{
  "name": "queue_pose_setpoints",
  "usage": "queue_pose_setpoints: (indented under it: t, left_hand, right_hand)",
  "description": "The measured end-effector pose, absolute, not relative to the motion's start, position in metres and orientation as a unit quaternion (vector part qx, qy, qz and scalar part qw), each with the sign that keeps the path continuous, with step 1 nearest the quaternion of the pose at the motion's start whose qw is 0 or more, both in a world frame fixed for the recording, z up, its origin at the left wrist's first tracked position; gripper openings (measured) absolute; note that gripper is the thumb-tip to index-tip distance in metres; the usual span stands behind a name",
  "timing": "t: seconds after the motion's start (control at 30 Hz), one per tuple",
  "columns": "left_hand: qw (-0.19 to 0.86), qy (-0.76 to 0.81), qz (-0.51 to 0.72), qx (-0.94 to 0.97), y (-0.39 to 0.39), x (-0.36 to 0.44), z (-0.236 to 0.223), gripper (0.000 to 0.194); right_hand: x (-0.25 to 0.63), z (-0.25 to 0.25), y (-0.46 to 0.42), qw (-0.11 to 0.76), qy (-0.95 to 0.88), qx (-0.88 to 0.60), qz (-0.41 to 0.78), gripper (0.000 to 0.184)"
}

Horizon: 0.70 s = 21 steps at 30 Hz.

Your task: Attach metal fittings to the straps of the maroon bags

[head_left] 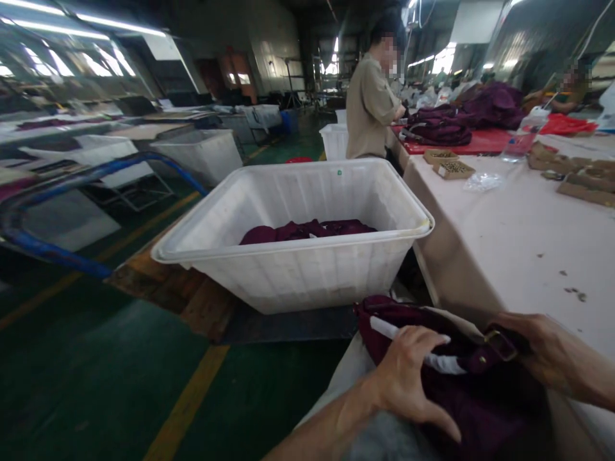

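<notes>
A dark purple fabric bag [485, 410] lies tilted against my body at the table's near edge. It has a strap with a metal buckle [502, 346] and a handle wrapped in white [444, 365]. My left hand [408, 371] rests at the bag's left side over the white-wrapped handle, thumb and fingers spread wide apart. On the other side my right hand [545, 349] is closed on the bag beside the buckle, its fingertips partly hidden in shadow.
Ahead stands a large white plastic bin [307, 275] with purple fabric items [307, 232] inside, on a cart with a blue handle [52, 250]. On the pale-covered table [519, 243] sit small boxes of metal parts [454, 169]. A co-worker [369, 105] stands beyond.
</notes>
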<state>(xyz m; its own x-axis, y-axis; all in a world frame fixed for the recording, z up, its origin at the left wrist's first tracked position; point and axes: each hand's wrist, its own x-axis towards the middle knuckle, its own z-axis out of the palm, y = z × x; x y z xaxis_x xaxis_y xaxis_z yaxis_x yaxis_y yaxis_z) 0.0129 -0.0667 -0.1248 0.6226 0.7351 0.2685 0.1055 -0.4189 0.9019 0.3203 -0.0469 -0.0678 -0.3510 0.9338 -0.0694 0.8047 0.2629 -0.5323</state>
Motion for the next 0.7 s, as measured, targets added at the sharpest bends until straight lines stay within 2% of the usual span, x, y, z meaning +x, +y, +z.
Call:
queue_pose_setpoints:
  t: [0.03, 0.1, 0.2, 0.27, 0.5, 0.57, 0.63, 0.7]
  left_hand:
    - [0.423, 0.286, 0.319, 0.798, -0.07, 0.007, -0.141, 0.136]
    - [0.372, 0.288, 0.256, 0.844, -0.07, -0.004, -0.173, 0.136]
    - [0.312, 0.287, 0.207, 0.882, -0.064, -0.01, -0.207, 0.104]
    - [0.257, 0.33, 0.225, 0.88, -0.063, -0.005, -0.219, 0.092]
    - [0.072, 0.498, 0.326, 0.801, -0.065, 0.009, -0.224, 0.079]
    - [0.061, 0.485, 0.332, 0.807, -0.055, 0.004, -0.226, 0.079]
    - [0.086, 0.406, 0.304, 0.858, -0.041, -0.002, -0.235, 0.08]
    - [0.117, 0.327, 0.256, 0.902, -0.031, -0.004, -0.255, 0.08]
  right_hand:
    - [0.319, -0.067, -0.046, 0.119, -0.793, -0.539, 0.259, 0.032]
    - [0.312, -0.064, -0.044, 0.108, -0.801, -0.52, 0.275, 0.037]
    - [0.297, -0.056, -0.044, 0.128, -0.796, -0.535, 0.253, 0.039]
    - [0.285, -0.045, -0.048, 0.138, -0.793, -0.543, 0.237, 0.037]
    - [0.239, 0.0, -0.073, 0.115, -0.822, -0.48, 0.283, 0.02]
    - [0.228, 0.003, -0.076, 0.096, -0.843, -0.445, 0.287, 0.013]
    - [0.22, -0.002, -0.077, 0.071, -0.864, -0.413, 0.28, 0.006]
    - [0.216, -0.012, -0.077, 0.045, -0.877, -0.393, 0.273, 0.006]
